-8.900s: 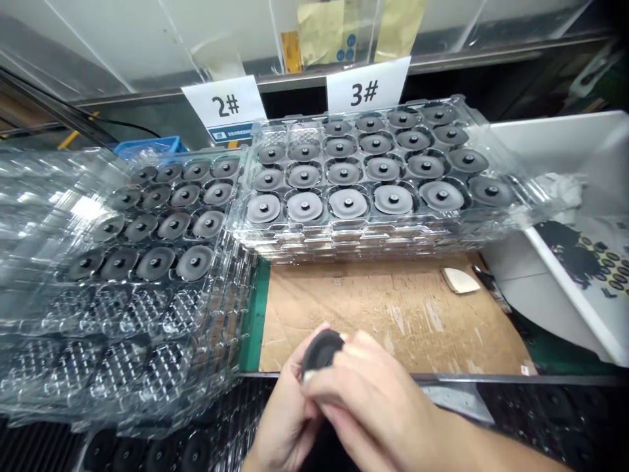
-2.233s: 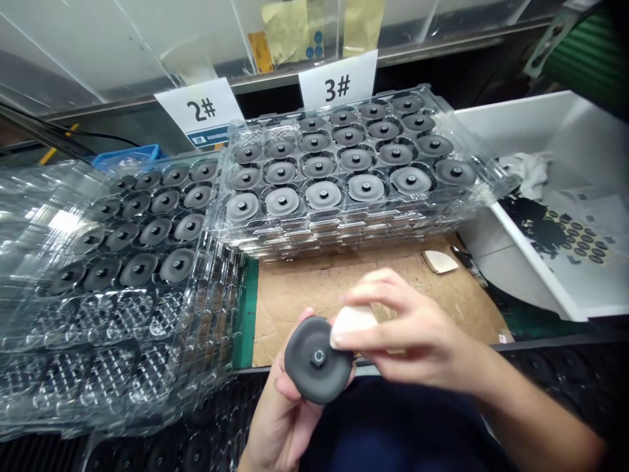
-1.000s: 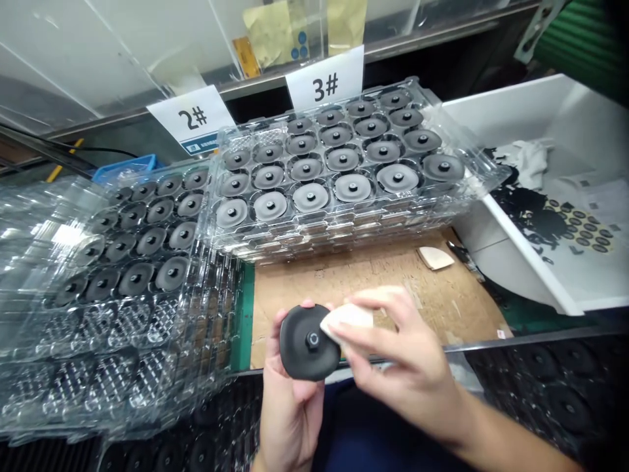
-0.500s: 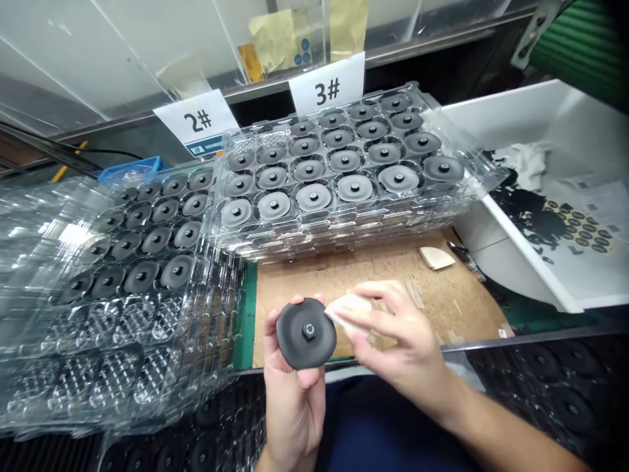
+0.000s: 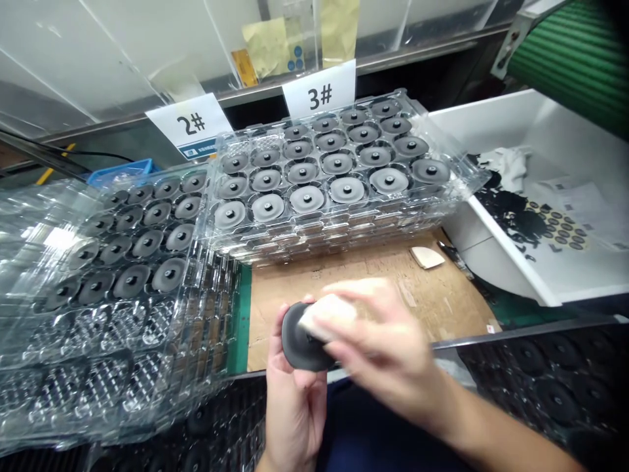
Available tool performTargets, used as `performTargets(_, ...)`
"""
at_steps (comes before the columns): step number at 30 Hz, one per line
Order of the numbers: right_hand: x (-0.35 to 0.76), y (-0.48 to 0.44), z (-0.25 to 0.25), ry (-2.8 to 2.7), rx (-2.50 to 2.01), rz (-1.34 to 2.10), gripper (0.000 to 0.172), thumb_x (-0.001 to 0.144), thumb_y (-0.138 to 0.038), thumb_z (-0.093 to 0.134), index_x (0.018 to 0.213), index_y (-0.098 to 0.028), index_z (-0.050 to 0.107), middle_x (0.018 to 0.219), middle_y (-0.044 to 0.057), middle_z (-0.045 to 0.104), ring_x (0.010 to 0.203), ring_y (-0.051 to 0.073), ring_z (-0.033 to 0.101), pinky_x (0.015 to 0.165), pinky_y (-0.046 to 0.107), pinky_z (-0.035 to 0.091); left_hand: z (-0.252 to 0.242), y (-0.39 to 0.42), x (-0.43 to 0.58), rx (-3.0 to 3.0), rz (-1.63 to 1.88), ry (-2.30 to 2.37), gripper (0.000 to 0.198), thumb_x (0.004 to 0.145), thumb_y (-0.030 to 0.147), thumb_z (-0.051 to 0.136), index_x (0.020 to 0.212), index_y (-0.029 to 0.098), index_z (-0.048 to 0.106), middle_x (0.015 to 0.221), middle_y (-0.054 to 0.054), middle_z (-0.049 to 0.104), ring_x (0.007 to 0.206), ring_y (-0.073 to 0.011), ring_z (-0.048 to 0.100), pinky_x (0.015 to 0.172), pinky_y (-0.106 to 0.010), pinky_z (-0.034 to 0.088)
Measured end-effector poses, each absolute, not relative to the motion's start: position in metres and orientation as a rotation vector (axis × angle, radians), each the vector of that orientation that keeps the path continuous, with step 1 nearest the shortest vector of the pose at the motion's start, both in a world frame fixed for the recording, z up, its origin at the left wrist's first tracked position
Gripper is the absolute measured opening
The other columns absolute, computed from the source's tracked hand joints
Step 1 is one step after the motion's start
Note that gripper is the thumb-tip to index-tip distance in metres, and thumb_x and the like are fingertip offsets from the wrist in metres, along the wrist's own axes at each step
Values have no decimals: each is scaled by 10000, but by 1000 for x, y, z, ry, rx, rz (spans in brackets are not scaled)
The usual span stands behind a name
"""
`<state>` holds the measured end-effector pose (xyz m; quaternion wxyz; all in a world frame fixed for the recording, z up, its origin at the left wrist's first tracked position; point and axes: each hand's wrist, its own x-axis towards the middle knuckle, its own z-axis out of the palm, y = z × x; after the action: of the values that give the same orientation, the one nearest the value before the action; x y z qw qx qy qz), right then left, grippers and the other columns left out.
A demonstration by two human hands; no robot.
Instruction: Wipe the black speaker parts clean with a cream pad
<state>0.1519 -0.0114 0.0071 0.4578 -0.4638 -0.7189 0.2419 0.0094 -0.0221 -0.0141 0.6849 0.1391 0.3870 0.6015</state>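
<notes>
1. Head view: a dark grey rubber disc [image 5: 301, 347] stands on edge in the left hand [image 5: 295, 410], above a cardboard sheet [image 5: 373, 295] near the desk's front edge [image 5: 491, 337]. That hand's grip is a loose cradle.
2. The blurred right hand [image 5: 393, 347] pinches a white pad [image 5: 327, 316] against the disc's face.
3. A clear plastic tray stack [image 5: 304, 231] lies just beyond.
4. Hard rubbing could push the disc out of that cradle and onto the desk or over its edge.

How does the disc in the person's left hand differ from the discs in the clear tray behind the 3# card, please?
The held disc stands tilted in the left hand, partly covered by a white pad; the tray discs lie flat in separate pockets. The held disc also looks darker than the front-row tray discs. All are round with a central hub.
</notes>
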Motion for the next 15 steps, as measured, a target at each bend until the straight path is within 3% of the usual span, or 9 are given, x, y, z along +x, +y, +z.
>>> performTargets(7, 133, -6, 1, -1928, -1129, 469, 293, 863, -223, 508, 1136, -237, 613, 1137, 82, 581, 977, 208, 526, 814, 388, 428, -18, -26, 3, 285, 1364, 955, 500, 604, 173, 752, 1058, 329, 616, 1045, 27, 694, 951, -135, 630, 799, -170, 498)
performTargets(10, 138, -11, -2, -1909, -1074, 496, 316, 843, -205, 535, 1149, -246, 604, 1152, 80, 573, 999, 212, 508, 829, 390, 424, -17, -23, 3, 295, 1332, 940, 517, 606, 212, 758, 1080, 338, 597, 1109, 24, 666, 995, -169, 616, 825, -214, 502)
performTargets(15, 160, -22, -35, -1488, -1264, 957, 243, 849, -268, 540, 1065, -266, 650, 1056, 46, 618, 993, 191, 532, 841, 340, 438, -14, -15, 2, 372, 1376, 865, 495, 636, 173, 732, 1091, 297, 580, 1144, -15, 647, 1065, -240, 582, 900, -285, 473)
